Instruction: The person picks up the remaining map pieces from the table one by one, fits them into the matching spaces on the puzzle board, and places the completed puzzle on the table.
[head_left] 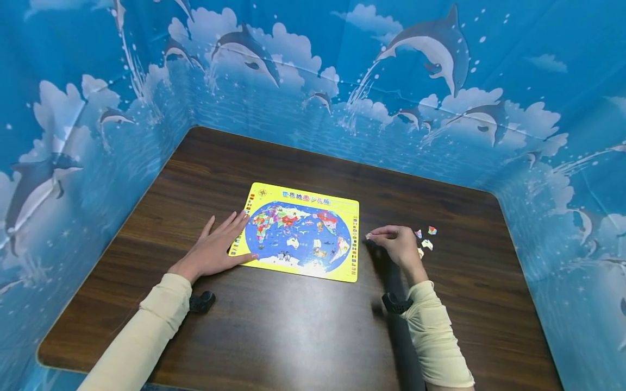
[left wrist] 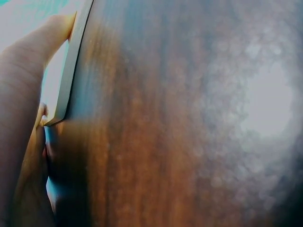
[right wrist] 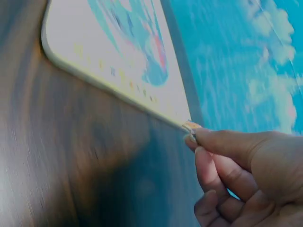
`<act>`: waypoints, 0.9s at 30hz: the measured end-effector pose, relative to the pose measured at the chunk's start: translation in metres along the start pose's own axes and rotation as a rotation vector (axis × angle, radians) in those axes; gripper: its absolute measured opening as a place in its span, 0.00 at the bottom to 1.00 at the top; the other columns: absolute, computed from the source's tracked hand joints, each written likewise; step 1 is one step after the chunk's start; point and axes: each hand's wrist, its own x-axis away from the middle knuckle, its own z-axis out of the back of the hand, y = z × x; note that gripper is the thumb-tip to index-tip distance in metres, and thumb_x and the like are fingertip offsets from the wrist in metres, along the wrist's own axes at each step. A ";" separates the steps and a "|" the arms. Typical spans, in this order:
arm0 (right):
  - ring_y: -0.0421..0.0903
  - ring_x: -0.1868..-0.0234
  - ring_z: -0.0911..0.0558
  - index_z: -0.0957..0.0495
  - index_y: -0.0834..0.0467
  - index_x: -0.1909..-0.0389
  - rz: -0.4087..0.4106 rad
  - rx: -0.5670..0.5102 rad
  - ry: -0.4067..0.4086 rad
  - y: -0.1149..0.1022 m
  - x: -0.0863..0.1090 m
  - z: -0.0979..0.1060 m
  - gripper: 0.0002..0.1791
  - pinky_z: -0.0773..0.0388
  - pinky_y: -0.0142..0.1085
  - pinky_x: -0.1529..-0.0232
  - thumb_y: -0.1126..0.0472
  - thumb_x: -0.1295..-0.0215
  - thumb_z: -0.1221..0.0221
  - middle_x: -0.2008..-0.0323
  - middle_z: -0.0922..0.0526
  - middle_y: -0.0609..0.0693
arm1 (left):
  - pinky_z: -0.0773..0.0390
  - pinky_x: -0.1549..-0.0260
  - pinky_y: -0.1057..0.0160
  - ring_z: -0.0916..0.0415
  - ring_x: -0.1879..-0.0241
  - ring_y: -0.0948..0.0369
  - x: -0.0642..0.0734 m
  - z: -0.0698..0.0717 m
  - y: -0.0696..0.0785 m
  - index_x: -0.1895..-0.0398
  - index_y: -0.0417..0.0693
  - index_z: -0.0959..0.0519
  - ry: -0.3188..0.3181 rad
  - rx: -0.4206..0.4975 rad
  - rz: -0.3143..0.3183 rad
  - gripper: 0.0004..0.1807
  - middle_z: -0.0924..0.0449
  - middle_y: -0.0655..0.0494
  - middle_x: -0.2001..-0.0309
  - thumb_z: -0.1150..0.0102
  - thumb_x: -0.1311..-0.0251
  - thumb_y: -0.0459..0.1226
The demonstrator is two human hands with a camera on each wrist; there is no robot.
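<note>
A yellow-bordered world map puzzle board (head_left: 303, 196) lies flat on the dark wooden table. My left hand (head_left: 218, 244) rests on the board's left edge, its fingers spread and straight; in the left wrist view the thumb (left wrist: 45, 38) touches the board's edge. Just off the right edge, my right hand (head_left: 398, 247) pinches a small puzzle piece (right wrist: 191, 125) between thumb and index finger. The piece's print is too blurred to read. Loose puzzle pieces (head_left: 427, 245) lie to the right of that hand, one partly hidden by it.
The brown table (head_left: 293, 326) has rounded corners and reaches out on all sides of the board. A blue curtain (head_left: 303, 108) printed with dolphins hangs around its back and sides. Dark cameras (head_left: 201, 302) are strapped at both wrists.
</note>
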 end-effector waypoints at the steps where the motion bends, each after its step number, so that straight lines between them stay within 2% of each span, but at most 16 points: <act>1: 0.49 0.64 0.17 0.13 0.57 0.64 -0.005 -0.012 -0.023 -0.004 -0.001 -0.006 0.07 0.23 0.35 0.65 0.58 0.40 0.33 0.66 0.13 0.53 | 0.74 0.32 0.38 0.66 0.24 0.54 0.000 0.000 0.000 0.22 0.53 0.57 0.003 -0.003 -0.001 0.58 0.63 0.56 0.22 0.52 0.47 0.73; 4: 0.50 0.65 0.17 0.13 0.57 0.66 -0.008 -0.019 -0.063 -0.013 -0.003 -0.023 0.06 0.24 0.35 0.67 0.58 0.41 0.31 0.69 0.13 0.52 | 0.73 0.32 0.38 0.65 0.24 0.54 0.001 -0.002 -0.001 0.22 0.53 0.56 0.018 -0.001 -0.003 0.57 0.63 0.57 0.22 0.51 0.47 0.73; 10: 0.48 0.71 0.21 0.13 0.57 0.69 0.035 0.012 -0.067 -0.020 -0.007 -0.044 0.06 0.27 0.34 0.73 0.59 0.43 0.30 0.71 0.14 0.50 | 0.73 0.32 0.38 0.65 0.24 0.54 0.001 -0.002 -0.001 0.22 0.53 0.56 0.018 -0.004 0.000 0.57 0.63 0.57 0.22 0.52 0.47 0.73; 27: 0.48 0.71 0.19 0.13 0.59 0.67 -0.020 0.009 -0.089 -0.025 -0.006 -0.055 0.05 0.25 0.34 0.71 0.62 0.43 0.31 0.70 0.14 0.51 | 0.75 0.32 0.39 0.67 0.24 0.55 0.000 -0.001 -0.002 0.22 0.54 0.57 0.002 -0.007 0.007 0.58 0.64 0.57 0.22 0.53 0.48 0.74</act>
